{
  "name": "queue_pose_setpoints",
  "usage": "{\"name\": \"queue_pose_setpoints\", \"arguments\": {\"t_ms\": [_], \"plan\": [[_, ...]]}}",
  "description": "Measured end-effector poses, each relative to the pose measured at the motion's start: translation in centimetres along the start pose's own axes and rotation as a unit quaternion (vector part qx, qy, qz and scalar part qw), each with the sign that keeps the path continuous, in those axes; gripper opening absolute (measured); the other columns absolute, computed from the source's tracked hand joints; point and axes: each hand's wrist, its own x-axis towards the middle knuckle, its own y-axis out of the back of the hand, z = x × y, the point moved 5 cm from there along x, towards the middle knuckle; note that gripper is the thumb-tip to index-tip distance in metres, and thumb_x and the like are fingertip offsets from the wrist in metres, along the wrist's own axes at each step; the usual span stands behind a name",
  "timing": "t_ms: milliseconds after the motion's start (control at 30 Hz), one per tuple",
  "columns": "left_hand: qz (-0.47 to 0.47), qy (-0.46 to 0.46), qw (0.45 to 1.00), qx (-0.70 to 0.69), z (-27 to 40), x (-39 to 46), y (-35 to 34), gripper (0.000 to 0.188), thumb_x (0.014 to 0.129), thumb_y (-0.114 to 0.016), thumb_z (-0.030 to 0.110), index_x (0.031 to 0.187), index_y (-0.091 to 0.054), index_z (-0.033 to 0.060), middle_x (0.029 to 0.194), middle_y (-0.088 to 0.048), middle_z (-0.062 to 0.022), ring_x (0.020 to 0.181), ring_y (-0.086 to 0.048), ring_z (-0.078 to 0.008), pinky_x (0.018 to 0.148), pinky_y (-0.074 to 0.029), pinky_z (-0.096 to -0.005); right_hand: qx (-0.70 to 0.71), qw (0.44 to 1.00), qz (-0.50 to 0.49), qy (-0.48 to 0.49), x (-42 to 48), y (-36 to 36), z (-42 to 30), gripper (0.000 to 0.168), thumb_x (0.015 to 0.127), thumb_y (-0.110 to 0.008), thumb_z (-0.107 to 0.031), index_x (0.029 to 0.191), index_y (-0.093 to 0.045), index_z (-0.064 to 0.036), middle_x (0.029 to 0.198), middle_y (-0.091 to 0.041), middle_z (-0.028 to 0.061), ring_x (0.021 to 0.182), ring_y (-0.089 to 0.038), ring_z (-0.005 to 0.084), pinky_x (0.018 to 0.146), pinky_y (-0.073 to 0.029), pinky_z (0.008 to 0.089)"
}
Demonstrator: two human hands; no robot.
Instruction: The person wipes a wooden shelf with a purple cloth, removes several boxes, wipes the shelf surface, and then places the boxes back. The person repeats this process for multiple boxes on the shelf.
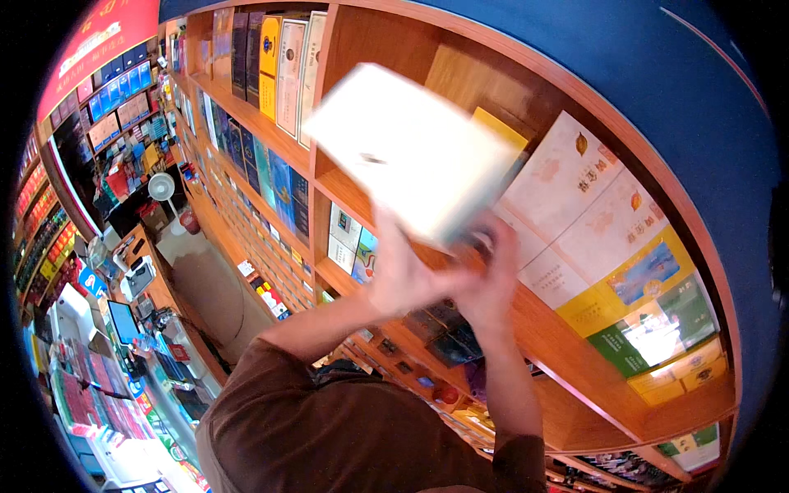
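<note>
Both of my hands are raised in front of an open wooden shelf, under a white box that is blurred and tilted. My left hand grips the box's lower edge, thumb up along its near face. Close beside it, my right hand holds the lower right corner, its fingers partly hidden and smeared by motion. To the right of the box, pale cartons with a leaf print stand upright in the same compartment. Part of a yellow carton shows behind the box's right edge.
Wooden shelving holds upright cartons left of the box, among them a yellow one. Further right are a yellow-and-blue carton and a green carton. At the far left stand a white fan, a monitor and a glass counter.
</note>
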Motion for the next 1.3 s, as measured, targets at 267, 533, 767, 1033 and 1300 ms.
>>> {"name": "queue_pose_setpoints", "arguments": {"t_ms": [267, 533, 767, 1033, 1300], "plan": [[0.149, -0.011, 0.984, 0.093, -7.8, 6.2, 4.3, 0.133, 0.059, -0.093, 0.034, 0.154, -0.011, -0.0108, 0.136, -0.044, -0.0248, 0.127, -0.046, -0.0358, 0.109, -0.038, -0.0459, -0.066, 0.993, -0.089, 0.047, 1.6, -4.1, -1.8, 0.072, 0.080, -0.081, -0.016, 0.142, -0.046, -0.003, 0.144, -0.045, 0.0228, 0.132, -0.048, 0.0418, 0.109, -0.044, 0.0456], [0.085, -0.015, 0.979, 0.183, -11.2, 10.1, 1.9, 0.128, 0.059, -0.092, 0.030, 0.152, -0.015, -0.0124, 0.123, -0.050, -0.0269, 0.115, -0.051, -0.0415, 0.102, -0.043, -0.0485, -0.064, 0.995, -0.066, 0.045, 0.1, -2.5, 0.6, 0.053, 0.084, -0.077, -0.017, 0.131, -0.056, -0.002, 0.138, -0.051, 0.0207, 0.128, -0.051, 0.0397, 0.107, -0.045, 0.0442], [0.054, 0.060, 0.969, 0.235, -14.8, 12.0, -0.2, 0.127, 0.061, -0.091, 0.038, 0.153, -0.019, -0.0107, 0.127, -0.050, -0.0289, 0.117, -0.052, -0.0423, 0.103, -0.044, -0.0501, -0.059, 0.997, -0.004, -0.041, 0.3, -2.7, 2.0, 0.064, 0.084, -0.075, -0.016, 0.139, -0.045, -0.002, 0.143, -0.043, 0.0266, 0.132, -0.046, 0.0444, 0.109, -0.043, 0.0474], [0.072, 0.062, 0.965, 0.244, -15.6, 12.3, -0.2, 0.124, 0.059, -0.092, 0.037, 0.151, -0.025, -0.0115, 0.128, -0.053, -0.0288, 0.120, -0.052, -0.0443, 0.106, -0.042, -0.0516, -0.063, 0.997, -0.019, -0.045, 1.3, -3.0, 1.6, 0.068, 0.084, -0.075, -0.016, 0.142, -0.043, -0.002, 0.146, -0.039, 0.0300, 0.134, -0.042, 0.0481, 0.111, -0.041, 0.0496], [0.099, -0.150, 0.956, 0.233, -9.5, 8.7, -0.8, 0.109, 0.071, -0.092, 0.038, 0.151, -0.031, -0.0054, 0.142, -0.045, -0.0253, 0.130, -0.044, -0.0411, 0.109, -0.039, -0.0483, -0.095, 0.995, 0.000, -0.026, 1.4, -2.9, 1.7, 0.068, 0.083, -0.075, -0.016, 0.141, -0.042, 0.000, 0.144, -0.039, 0.0320, 0.132, -0.045, 0.0498, 0.110, -0.042, 0.0510]]}}
